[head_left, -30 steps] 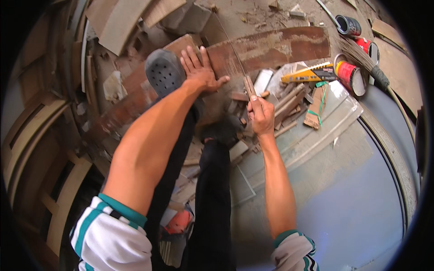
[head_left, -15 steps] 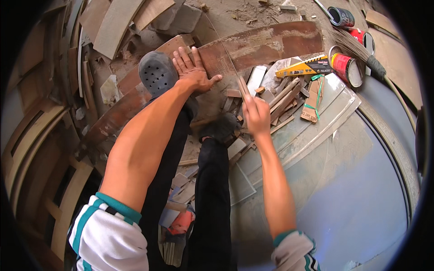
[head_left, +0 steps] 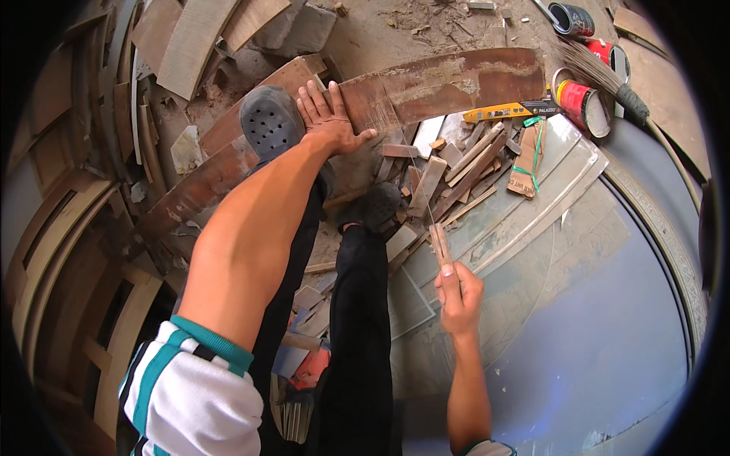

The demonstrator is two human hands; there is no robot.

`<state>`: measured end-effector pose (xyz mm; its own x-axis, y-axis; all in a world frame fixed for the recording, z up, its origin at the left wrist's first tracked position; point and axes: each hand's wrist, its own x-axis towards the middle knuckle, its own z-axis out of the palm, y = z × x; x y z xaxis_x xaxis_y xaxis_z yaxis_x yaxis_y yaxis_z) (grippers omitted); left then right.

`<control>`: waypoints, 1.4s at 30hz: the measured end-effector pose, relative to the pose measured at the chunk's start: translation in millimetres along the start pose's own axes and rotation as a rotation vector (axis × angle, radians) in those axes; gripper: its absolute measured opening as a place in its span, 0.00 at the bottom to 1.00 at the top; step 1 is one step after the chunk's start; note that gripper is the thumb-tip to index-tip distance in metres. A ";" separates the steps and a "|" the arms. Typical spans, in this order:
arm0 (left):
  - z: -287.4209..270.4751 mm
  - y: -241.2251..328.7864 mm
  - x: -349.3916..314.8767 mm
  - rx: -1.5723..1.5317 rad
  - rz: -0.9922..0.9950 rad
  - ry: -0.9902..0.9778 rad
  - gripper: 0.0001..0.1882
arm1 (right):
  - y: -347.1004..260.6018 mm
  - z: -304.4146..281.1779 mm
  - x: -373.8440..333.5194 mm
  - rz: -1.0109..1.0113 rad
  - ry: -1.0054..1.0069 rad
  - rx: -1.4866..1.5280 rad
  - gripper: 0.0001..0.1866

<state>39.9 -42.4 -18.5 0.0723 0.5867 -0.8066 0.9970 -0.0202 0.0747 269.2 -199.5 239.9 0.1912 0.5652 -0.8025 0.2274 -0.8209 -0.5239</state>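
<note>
My left hand (head_left: 328, 121) lies flat, fingers spread, on a long reddish-brown wooden board (head_left: 471, 80). Beside it my foot, in a grey clog (head_left: 271, 121), presses on the wood. My right hand (head_left: 459, 298) is closed round the wooden handle of a handsaw (head_left: 440, 242). Its thin blade, seen nearly edge-on, runs up from the handle toward the board, to the right of my left hand. Whether the teeth sit in a cut is too fine to make out.
Loose wood offcuts (head_left: 483, 163) lie heaped under and beside the board. A yellow-and-black flat item (head_left: 494, 112), tins (head_left: 582, 105) and a twig broom (head_left: 597, 72) are at the right. Glass sheets (head_left: 525, 228) spread below them. Wooden frames (head_left: 57, 251) stand at the left.
My right hand has drawn the saw back toward me and slightly right, showing more blade. The board's right end sits lower, covering more of the yellow-and-black item. My left hand stays on the board.
</note>
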 end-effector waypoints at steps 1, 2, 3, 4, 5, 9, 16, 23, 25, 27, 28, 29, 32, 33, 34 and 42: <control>1.8 0.5 0.7 -0.004 0.017 0.021 0.76 | -9.3 -2.2 1.8 0.003 0.000 0.000 0.22; 5.1 -2.7 -1.5 -0.007 0.018 0.045 0.77 | -16.7 -1.9 2.7 -0.016 0.006 -0.003 0.22; 8.6 -6.0 -3.0 -0.010 0.019 0.069 0.77 | -23.7 -0.1 3.2 -0.034 0.012 -0.007 0.21; 11.3 -9.7 -2.4 -0.016 0.020 0.084 0.77 | -27.4 3.0 4.1 -0.051 0.017 -0.011 0.21; 6.3 -7.0 -3.8 -0.022 0.032 0.099 0.78 | -29.4 6.2 3.1 -0.110 0.040 -0.053 0.21; -4.7 0.1 -18.6 -0.012 0.041 0.154 0.77 | -33.0 12.1 6.6 -0.256 0.097 -0.147 0.22; -3.0 -4.7 -28.1 -0.021 0.098 0.597 0.73 | -42.9 -0.5 12.8 -0.285 0.052 -0.144 0.20; -23.9 -25.7 -33.5 -0.078 0.057 0.678 0.74 | -65.6 7.1 6.5 -0.306 -0.016 -0.147 0.19; -24.0 -36.0 -23.8 -0.102 0.052 0.749 0.74 | -77.4 10.3 11.9 -0.349 -0.022 -0.230 0.19; -28.4 -38.3 -21.5 -0.113 0.042 0.734 0.74 | -86.3 12.7 17.8 -0.329 -0.023 -0.208 0.20; -31.1 -39.5 -20.4 -0.119 0.036 0.726 0.74 | -89.8 14.0 20.7 -0.319 -0.024 -0.196 0.20; -33.2 -39.1 -19.8 -0.129 0.030 0.685 0.75 | -88.6 13.6 24.2 -0.302 -0.022 -0.215 0.21; -33.8 -36.9 -15.1 -0.174 0.029 0.608 0.76 | -77.2 14.3 39.0 -0.283 -0.023 -0.204 0.21; -30.2 -36.9 -10.7 -0.198 0.040 0.614 0.76 | -72.6 13.4 43.0 -0.233 -0.034 -0.173 0.22; -27.8 -35.8 -7.2 -0.222 0.052 0.620 0.76 | -69.2 12.3 46.8 -0.184 -0.043 -0.142 0.22; -14.1 -25.4 16.8 -0.237 -0.012 0.307 0.78 | -98.2 18.4 41.5 -0.051 -0.072 -0.116 0.23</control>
<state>15.4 -20.5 -25.7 0.0128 0.8015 -0.5978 0.9612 0.1548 0.2282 237.3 -97.0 252.8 0.1088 0.5949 -0.7964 0.3452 -0.7739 -0.5310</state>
